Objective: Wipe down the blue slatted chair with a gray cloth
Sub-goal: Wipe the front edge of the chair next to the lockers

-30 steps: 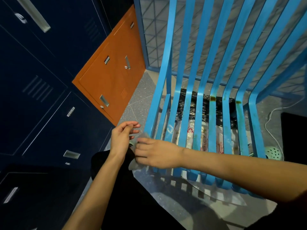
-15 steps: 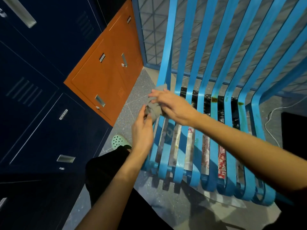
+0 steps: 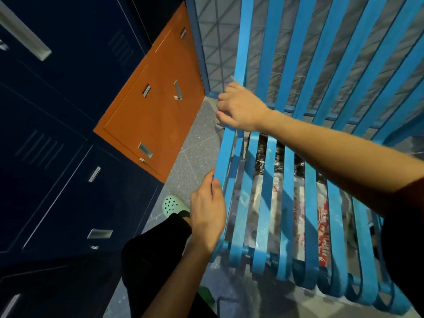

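Note:
The blue slatted chair [image 3: 288, 203] fills the right half of the head view, its seat slats running toward me and its back slats rising behind. My right hand [image 3: 241, 109] is closed around the leftmost slat where the seat bends up into the back. It presses the gray cloth [image 3: 219, 125] there; only a small gray scrap shows below the fingers. My left hand [image 3: 206, 210] grips the outer edge of the leftmost seat slat, thumb on the slat.
Navy lockers [image 3: 68, 134] and an orange locker [image 3: 151, 115] stand close on the left. Wire mesh [image 3: 213, 42] backs the chair. My foot in a green clog [image 3: 172, 204] is on the speckled floor [image 3: 197, 148]. Printed plastic sheeting [image 3: 298, 214] lies under the seat.
My right hand has slid the cloth up the leftmost slat from the seat's front to the bend of the back. My left hand left the cloth and took the seat's left edge.

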Demonstrator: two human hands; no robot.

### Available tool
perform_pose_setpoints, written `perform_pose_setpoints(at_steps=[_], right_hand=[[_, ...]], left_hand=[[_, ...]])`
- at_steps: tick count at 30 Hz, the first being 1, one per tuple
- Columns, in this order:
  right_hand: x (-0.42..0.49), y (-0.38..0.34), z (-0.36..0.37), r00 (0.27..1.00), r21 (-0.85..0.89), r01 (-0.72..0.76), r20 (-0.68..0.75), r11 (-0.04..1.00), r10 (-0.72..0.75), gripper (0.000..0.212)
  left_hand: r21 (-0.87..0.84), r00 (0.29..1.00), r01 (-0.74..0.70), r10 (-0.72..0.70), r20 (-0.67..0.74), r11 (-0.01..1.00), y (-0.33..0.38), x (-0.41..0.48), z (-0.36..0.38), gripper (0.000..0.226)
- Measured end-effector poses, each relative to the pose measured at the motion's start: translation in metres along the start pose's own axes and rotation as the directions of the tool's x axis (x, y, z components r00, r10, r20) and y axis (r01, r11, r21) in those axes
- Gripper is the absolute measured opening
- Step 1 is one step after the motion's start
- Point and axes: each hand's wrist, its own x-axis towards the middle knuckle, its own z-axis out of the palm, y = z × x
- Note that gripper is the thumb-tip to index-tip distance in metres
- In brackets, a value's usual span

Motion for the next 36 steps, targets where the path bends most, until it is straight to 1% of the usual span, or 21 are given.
perform_pose_setpoints(at_steps=[2, 5, 7, 10, 12, 14, 18, 20, 21, 22, 23, 24, 25, 26, 28, 29, 30, 32, 34, 36], right_hand=[[-0.009, -0.012, 0.008, 0.997, 0.047, -0.054, -0.059, 0.997, 0.056, 0.036], [-0.027, -0.036, 0.019, 0.970, 0.249, -0.169, -0.131, 0.954, 0.206, 0.028], [-0.037, -0.054, 0.023, 0.943, 0.393, -0.221, -0.148, 0.892, 0.299, 0.028], [-0.053, -0.080, 0.031, 0.900, 0.589, -0.255, -0.144, 0.766, 0.411, 0.028], [-0.065, -0.099, 0.035, 0.879, 0.674, -0.262, -0.128, 0.690, 0.459, 0.027], [-0.077, -0.120, 0.034, 0.863, 0.724, -0.300, -0.071, 0.621, 0.501, 0.032], [-0.087, -0.137, 0.011, 0.826, 0.741, -0.421, 0.074, 0.523, 0.559, 0.050], [-0.081, -0.128, 0.008, 0.771, 0.739, -0.504, 0.153, 0.446, 0.618, 0.058], [-0.077, -0.124, 0.006, 0.718, 0.753, -0.539, 0.177, 0.377, 0.673, 0.061], [-0.073, -0.121, 0.006, 0.658, 0.783, -0.553, 0.202, 0.284, 0.726, 0.062], [-0.070, -0.117, 0.005, 0.598, 0.813, -0.551, 0.227, 0.188, 0.769, 0.059], [-0.068, -0.113, 0.006, 0.548, 0.827, -0.550, 0.251, 0.117, 0.798, 0.051], [-0.066, -0.108, 0.007, 0.515, 0.828, -0.557, 0.287, 0.061, 0.808, 0.040], [-0.061, -0.103, 0.006, 0.503, 0.826, -0.563, 0.317, 0.027, 0.804, 0.031], [-0.051, -0.091, 0.004, 0.494, 0.818, -0.575, 0.354, -0.007, 0.794, 0.018], [-0.045, -0.083, 0.002, 0.487, 0.808, -0.589, 0.372, -0.017, 0.791, 0.017], [-0.040, -0.076, 0.000, 0.482, 0.792, -0.610, 0.396, -0.026, 0.781, 0.021], [-0.023, -0.059, -0.002, 0.477, 0.759, -0.652, 0.421, -0.011, 0.771, 0.027], [-0.010, -0.039, -0.003, 0.479, 0.734, -0.679, 0.441, 0.001, 0.760, 0.037], [0.006, -0.017, -0.010, 0.492, 0.716, -0.697, 0.431, 0.046, 0.757, 0.038]], left_hand=[[-0.001, 1.000, -0.003, 0.003, 0.005, 1.000, 0.000, 0.001, -0.001, 0.031], [0.003, 0.999, 0.002, -0.002, 0.034, 1.000, 0.004, 0.000, -0.002, 0.032], [-0.022, 0.999, -0.002, 0.002, 0.034, 1.000, 0.006, -0.001, -0.003, 0.033], [-0.013, 1.000, -0.005, 0.005, 0.006, 1.000, 0.003, 0.001, 0.000, 0.035], [-0.009, 1.000, -0.001, 0.001, -0.014, 1.000, 0.001, 0.001, 0.001, 0.034], [0.006, 1.000, 0.016, -0.016, -0.001, 1.000, 0.003, -0.001, 0.001, 0.034], [0.170, 0.997, -0.024, 0.012, 0.070, 0.985, 0.009, 0.005, -0.004, 0.037], [0.229, 0.991, -0.053, 0.024, 0.129, 0.972, 0.016, 0.016, -0.004, 0.034], [0.263, 0.988, -0.076, 0.037, 0.150, 0.962, 0.021, 0.022, -0.004, 0.033], [0.317, 0.985, -0.107, 0.057, 0.163, 0.942, 0.024, 0.027, -0.004, 0.033], [0.385, 0.980, -0.155, 0.093, 0.174, 0.910, 0.027, 0.031, -0.003, 0.035], [0.462, 0.975, -0.198, 0.123, 0.187, 0.865, 0.030, 0.035, -0.002, 0.038], [0.526, 0.968, -0.230, 0.138, 0.207, 0.819, 0.033, 0.038, -0.001, 0.040], [0.566, 0.965, -0.243, 0.136, 0.224, 0.788, 0.036, 0.044, 0.000, 0.042], [0.610, 0.964, -0.236, 0.104, 0.244, 0.757, 0.044, 0.058, 0.005, 0.045], [0.620, 0.966, -0.223, 0.087, 0.242, 0.752, 0.049, 0.067, 0.008, 0.045], [0.621, 0.969, -0.206, 0.070, 0.236, 0.756, 0.053, 0.072, 0.012, 0.046], [0.609, 0.973, -0.194, 0.071, 0.220, 0.769, 0.059, 0.090, 0.019, 0.046], [0.581, 0.974, -0.199, 0.097, 0.203, 0.789, 0.062, 0.102, 0.025, 0.043], [0.529, 0.975, -0.212, 0.140, 0.172, 0.822, 0.064, 0.114, 0.029, 0.038]])
